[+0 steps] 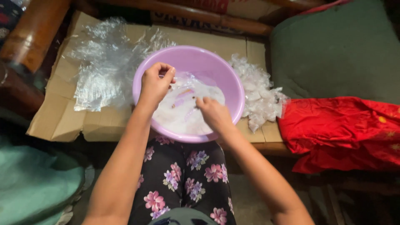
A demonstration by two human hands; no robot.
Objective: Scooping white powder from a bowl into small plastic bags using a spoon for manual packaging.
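A lilac plastic basin (225, 71) rests on flattened cardboard (66, 116) in front of my knees. It holds a whitish, wet-looking mass (179, 114) with a clear plastic bag in it. My left hand (155, 83) is over the basin's left side, fingers pinched on the bag's edge. Inside the basin, my right hand (213, 112) has its fingers curled down into the white mass and seems to pinch the bag or a small dark thing; which one is unclear.
Crumpled clear plastic sheets (106, 66) lie left of the basin. A heap of small white plastic pieces (258, 93) lies right of it. A red cloth (341, 129) and a green cushion (346, 50) are at right. Wooden bars (208, 16) run behind.
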